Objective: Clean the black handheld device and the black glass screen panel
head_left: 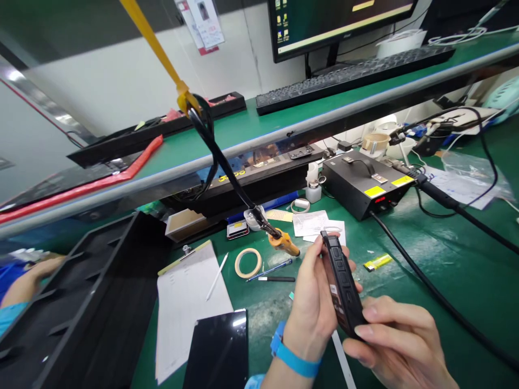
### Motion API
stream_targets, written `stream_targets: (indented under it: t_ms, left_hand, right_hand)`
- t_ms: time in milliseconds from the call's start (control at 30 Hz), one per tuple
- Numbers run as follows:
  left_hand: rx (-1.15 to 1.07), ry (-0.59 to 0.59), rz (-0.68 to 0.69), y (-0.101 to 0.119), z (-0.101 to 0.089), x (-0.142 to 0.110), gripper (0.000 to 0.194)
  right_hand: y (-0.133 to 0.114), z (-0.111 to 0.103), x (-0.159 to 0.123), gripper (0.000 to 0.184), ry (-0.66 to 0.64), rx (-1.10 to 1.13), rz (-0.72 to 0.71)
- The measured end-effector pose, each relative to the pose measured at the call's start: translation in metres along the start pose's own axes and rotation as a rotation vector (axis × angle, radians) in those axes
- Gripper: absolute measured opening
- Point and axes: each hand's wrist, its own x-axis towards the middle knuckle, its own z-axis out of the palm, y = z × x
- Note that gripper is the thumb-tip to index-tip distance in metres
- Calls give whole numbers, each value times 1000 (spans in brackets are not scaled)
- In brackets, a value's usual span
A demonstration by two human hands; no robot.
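A black handheld device with a row of raised side buttons is held up over the green bench, its narrow side turned toward me. My left hand, wearing a blue wrist strap, wraps round the device from the left. At the device's lower end, my right hand pinches it between thumb and fingers. Most of the device's broad faces are turned away or covered by my palm. Left of my hands hangs an orange-tipped electric screwdriver on a black cord.
A clipboard with paper, a black flat panel, a tape roll and pens lie to the left. A black power box trails thick cables rightward. A black slotted tray stands far left, near another person's arm.
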Motion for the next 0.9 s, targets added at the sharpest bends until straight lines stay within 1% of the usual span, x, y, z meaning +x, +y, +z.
stream_targets:
  t_ms: [100,167,300,333,433,500,600,633,700,767,833,900]
  left_hand:
    - [2,-6,9,1,2,-2,42]
    - [3,-5,20,1,2,-2,43]
    - [-9,0,31,3,2,-2,43]
    - [-12,1,33,3,2,-3,43]
    - [-6,7,48,4,3,-3,42]
    - [13,17,76,4,1,-3,38]
    - [39,-5,153,3,-5,0,18]
    - [41,-21,180,2,-8,1,19]
    - [45,-55,222,1,-13,3,40]
    - [47,-61,267,1,-16,5,57]
    - [54,-49,321,2,-16,4,65]
    - [63,-47,360,4,-15,3,66]
  right_hand:
    - [2,1,-1,22,20,55,6]
    - [3,2,-3,18,44,94,15]
    - [5,5,-5,11,38,154,42]
    - [6,5,-5,12,39,148,37]
    - [7,7,-4,23,41,74,14]
    - [8,9,-3,28,52,43,1]
    - [13,12,-3,27,101,88,22]
    - [15,14,-2,26,114,112,36]
    - [18,16,-2,25,115,185,98]
    - [21,18,-1,27,98,269,191]
    - [22,20,0,34,56,333,283]
    - [22,20,1,42,2,344,337]
